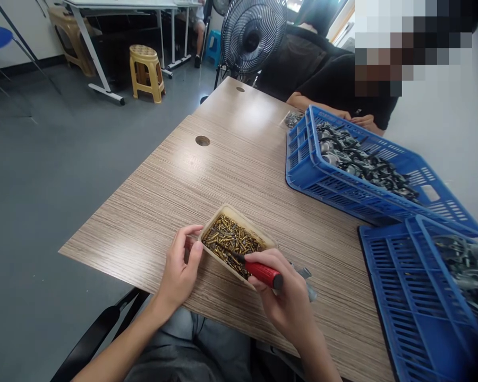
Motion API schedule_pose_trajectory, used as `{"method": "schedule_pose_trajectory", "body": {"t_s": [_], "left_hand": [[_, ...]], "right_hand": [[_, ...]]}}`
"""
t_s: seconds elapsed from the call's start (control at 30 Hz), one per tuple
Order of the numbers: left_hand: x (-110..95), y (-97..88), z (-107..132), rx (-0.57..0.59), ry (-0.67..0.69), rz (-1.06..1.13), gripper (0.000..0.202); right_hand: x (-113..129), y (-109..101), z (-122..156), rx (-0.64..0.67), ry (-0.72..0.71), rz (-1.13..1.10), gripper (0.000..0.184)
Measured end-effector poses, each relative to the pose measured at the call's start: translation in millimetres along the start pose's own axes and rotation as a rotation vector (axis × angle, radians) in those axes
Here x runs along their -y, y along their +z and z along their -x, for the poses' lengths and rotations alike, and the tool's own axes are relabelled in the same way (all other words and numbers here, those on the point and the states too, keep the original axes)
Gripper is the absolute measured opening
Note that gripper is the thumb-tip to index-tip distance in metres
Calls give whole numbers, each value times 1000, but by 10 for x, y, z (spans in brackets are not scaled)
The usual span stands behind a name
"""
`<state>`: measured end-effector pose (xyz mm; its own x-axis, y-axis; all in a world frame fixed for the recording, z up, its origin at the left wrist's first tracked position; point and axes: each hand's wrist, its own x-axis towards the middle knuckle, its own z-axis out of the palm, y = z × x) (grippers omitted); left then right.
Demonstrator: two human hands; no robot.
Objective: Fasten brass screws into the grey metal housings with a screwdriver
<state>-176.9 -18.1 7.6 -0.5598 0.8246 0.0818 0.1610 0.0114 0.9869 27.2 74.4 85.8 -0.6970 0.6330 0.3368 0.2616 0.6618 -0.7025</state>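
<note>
Brass screws (pixel 231 239) still fill the tan tray (pixel 239 216) on the wood-grain tabletop (pixel 143 228). Left hand (pixel 178 268) fingers clamp the tray's rim; right hand (pixel 282 302) fingers clamp a red screwdriver (pixel 261 274), tip among the screws. Dark metal parts (pixel 354 154) lie heaped in a blue plastic crate (pixel 322 185).

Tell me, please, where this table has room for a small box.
The wood-grain table has bare room left of the beige tray, and between it and the upper blue crate. It is crowded where that crate nearly meets the lower blue crate, and at the tray, under the left hand and right hand.
</note>
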Motion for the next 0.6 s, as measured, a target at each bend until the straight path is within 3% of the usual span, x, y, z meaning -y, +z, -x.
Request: {"method": "schedule_pose_trajectory", "body": {"t_s": [0.33, 0.6], "left_hand": [[12, 5, 6, -2, -1, -2, 33], [-20, -6, -2, 1, -13, -18, 32]], "right_hand": [[-29, -218, 88, -192, 95, 73, 16], [-119, -5, 45, -147, 77, 17, 22]]}}
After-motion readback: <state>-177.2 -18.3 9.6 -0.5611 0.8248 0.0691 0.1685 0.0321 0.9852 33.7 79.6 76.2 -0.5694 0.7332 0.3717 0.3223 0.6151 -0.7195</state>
